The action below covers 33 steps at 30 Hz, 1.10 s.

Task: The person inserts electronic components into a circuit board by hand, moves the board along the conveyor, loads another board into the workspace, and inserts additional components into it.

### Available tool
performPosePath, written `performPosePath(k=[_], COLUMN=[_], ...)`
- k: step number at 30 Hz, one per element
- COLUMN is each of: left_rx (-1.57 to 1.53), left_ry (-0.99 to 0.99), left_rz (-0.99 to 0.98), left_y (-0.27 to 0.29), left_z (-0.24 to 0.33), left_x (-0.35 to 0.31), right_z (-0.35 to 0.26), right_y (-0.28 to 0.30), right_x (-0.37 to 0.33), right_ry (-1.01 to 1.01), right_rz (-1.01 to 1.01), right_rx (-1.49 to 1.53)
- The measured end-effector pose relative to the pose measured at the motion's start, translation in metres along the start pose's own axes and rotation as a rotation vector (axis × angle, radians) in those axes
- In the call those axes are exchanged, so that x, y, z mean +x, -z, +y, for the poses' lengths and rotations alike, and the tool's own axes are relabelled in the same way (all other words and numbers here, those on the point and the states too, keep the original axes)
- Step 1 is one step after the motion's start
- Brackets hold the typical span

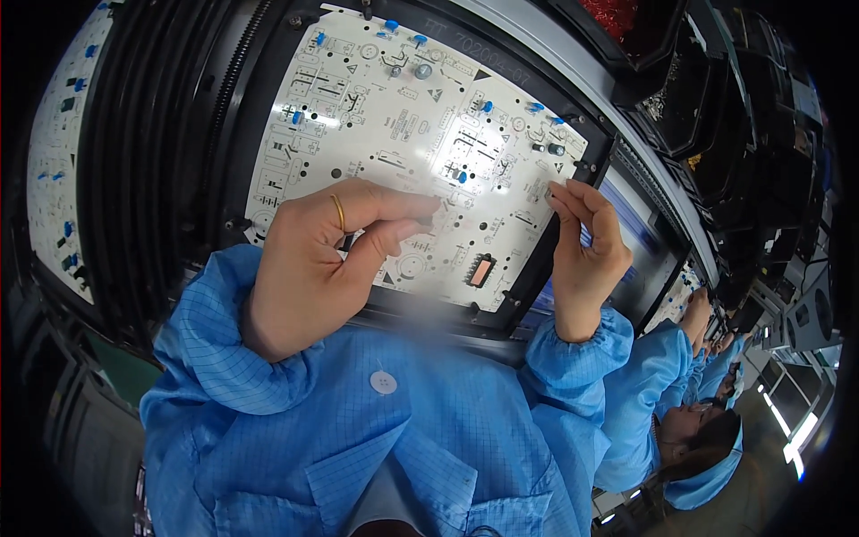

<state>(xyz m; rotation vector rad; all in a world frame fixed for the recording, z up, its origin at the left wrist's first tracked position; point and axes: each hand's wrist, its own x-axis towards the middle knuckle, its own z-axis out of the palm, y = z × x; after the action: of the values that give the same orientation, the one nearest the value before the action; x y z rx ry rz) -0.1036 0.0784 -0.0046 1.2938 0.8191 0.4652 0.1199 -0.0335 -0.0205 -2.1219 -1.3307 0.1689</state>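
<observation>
A white circuit board [403, 170] lies in a black frame [234, 179] in front of me. My left hand [313, 255], with a ring on one finger, is over the board's near left part. Its thumb and forefinger are pinched together, and what sits between the tips is too small to name. Over the board's right edge, my right hand [592, 246] also pinches at its fingertips, seemingly on a tiny part that I cannot make out. Blue disc-shaped components [461, 177] and small cylindrical capacitors [556, 150] stand on the board. A black, pink-topped component [481, 271] sits near its front edge.
Another populated board [55, 170] lies at the far left, beyond black rails [143, 134]. Dark parts bins [680, 98] line the upper right, one with red parts [613, 16]. A co-worker in blue [649, 385] is close on my right.
</observation>
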Motion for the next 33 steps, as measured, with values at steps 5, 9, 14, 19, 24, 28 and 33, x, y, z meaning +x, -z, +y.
performPosePath(k=[5,9,14,19,24,28,33], left_rx=[0.038,0.026,0.084,0.094,0.096,0.116,0.108], left_ry=[0.022,-0.024,-0.016,-0.012,-0.032,-0.024,0.011], left_rz=[-0.061,-0.042,-0.041,-0.041,-0.015,-0.043,-0.051], left_y=[0.006,0.007,0.007,0.009,0.01,0.013,0.011], left_z=[0.0,-0.003,0.0,0.0,0.002,0.002,0.004], left_x=[0.003,0.002,0.001,0.001,0.002,0.003,0.003], right_z=[0.006,0.004,0.002,0.004,-0.003,0.001,0.0], right_y=[-0.003,-0.002,0.002,0.002,-0.002,-0.001,0.01], right_x=[-0.001,0.001,0.0,0.0,0.001,-0.004,-0.001], right_ry=[-0.015,-0.023,0.002,0.003,0.022,0.007,0.038], right_rz=[0.001,-0.016,-0.058,-0.067,-0.057,-0.023,-0.006], right_rx=[0.049,0.046,-0.013,-0.011,-0.107,-0.12,-0.135])
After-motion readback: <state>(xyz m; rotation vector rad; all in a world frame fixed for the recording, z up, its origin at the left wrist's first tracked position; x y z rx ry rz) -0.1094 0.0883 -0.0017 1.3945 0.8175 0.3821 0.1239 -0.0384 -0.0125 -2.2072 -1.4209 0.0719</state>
